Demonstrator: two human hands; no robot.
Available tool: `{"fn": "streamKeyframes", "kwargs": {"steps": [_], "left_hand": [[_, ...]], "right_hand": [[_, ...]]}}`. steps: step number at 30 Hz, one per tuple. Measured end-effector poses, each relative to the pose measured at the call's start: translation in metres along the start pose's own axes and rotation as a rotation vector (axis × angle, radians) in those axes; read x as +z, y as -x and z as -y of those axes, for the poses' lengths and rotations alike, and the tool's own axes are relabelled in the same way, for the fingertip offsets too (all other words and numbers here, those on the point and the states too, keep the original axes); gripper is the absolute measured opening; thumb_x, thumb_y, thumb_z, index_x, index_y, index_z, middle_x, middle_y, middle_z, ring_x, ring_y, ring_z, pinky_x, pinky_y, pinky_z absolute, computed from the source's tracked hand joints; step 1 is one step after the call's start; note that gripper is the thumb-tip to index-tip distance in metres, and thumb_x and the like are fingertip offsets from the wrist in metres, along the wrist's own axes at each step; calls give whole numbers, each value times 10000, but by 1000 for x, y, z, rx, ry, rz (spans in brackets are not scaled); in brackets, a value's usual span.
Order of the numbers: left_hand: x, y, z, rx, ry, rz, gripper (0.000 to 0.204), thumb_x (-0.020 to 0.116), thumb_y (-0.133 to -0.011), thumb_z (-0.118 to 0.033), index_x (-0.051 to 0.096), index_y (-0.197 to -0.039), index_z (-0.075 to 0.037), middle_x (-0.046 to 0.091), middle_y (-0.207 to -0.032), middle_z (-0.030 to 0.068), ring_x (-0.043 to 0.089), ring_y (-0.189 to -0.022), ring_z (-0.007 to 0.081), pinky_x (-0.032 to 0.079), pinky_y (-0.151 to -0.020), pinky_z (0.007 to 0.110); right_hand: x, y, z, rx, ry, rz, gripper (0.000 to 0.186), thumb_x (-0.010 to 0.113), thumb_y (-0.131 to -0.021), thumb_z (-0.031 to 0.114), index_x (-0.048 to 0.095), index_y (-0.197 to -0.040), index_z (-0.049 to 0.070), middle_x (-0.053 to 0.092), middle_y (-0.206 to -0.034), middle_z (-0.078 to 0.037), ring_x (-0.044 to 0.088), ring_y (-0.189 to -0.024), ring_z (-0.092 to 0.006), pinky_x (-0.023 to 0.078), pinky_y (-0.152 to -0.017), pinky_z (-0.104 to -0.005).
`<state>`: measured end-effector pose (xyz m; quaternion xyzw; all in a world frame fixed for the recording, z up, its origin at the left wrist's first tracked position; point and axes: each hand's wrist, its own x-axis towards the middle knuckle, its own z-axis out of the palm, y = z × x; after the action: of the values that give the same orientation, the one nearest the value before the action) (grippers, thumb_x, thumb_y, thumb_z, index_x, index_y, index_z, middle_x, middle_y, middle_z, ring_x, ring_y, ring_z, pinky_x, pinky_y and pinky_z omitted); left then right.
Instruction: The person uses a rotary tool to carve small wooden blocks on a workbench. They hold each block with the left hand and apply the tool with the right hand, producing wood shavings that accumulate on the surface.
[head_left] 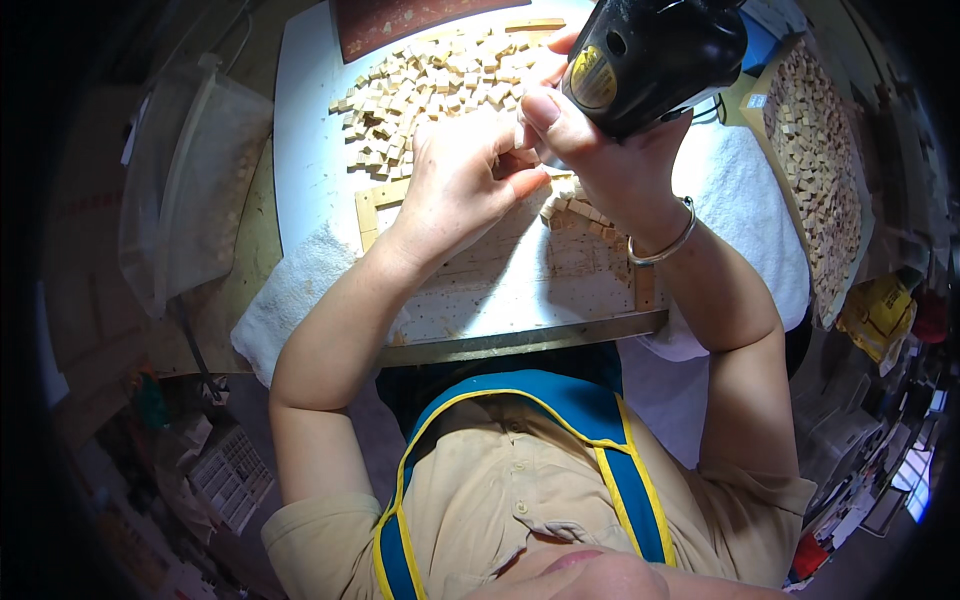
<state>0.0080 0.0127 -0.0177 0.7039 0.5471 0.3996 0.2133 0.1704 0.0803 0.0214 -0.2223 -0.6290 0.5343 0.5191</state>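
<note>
My left hand (455, 180) is closed at the middle of the white board (480, 290), its fingertips around something small and pale that I cannot make out. My right hand (620, 170) meets it from the right, fingers bent and partly hidden behind a black device (660, 55) with a yellow label; what it grips is unclear. Behind my hands lies a loose heap of small pale wooden cubes (385, 100). Below them are more wooden blocks (585, 215) and a wooden frame (368, 215).
A translucent bin (175, 200) stands at the left. A tray packed with cubes (810, 150) is at the right. White towels (740, 230) flank the board, a red-brown panel (390, 25) lies at the back, and a yellow bag (875, 320) sits beyond the right edge.
</note>
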Motion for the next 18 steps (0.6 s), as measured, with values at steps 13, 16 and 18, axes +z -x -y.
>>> {"fn": "streamKeyframes", "kwargs": {"steps": [13,16,18], "left_hand": [[-2,-2,-5,-8,34,-22,215,885,-744,-145,691,-793,-69,691,-750,74,688,-666,197,539,-641,323],[-3,-3,-6,-8,9,-23,225,886,-748,-160,688,-793,-64,691,-753,81,689,-671,204,540,-645,327],[-4,-4,-7,-2,-29,-21,235,886,-753,-178,689,-794,-58,692,-760,89,690,-678,211,542,-652,334]], "right_hand": [[-1,-2,-3,-98,36,40,442,799,-840,-14,589,-1229,0,704,-984,-74,727,-814,-132,631,-733,-276],[-1,-1,-3,-116,87,42,455,817,-838,10,584,-1229,11,697,-1032,-83,728,-861,-139,633,-758,-279],[2,-2,-5,-194,112,39,467,830,-837,27,579,-1231,18,691,-1062,-91,727,-883,-145,633,-773,-281]]}}
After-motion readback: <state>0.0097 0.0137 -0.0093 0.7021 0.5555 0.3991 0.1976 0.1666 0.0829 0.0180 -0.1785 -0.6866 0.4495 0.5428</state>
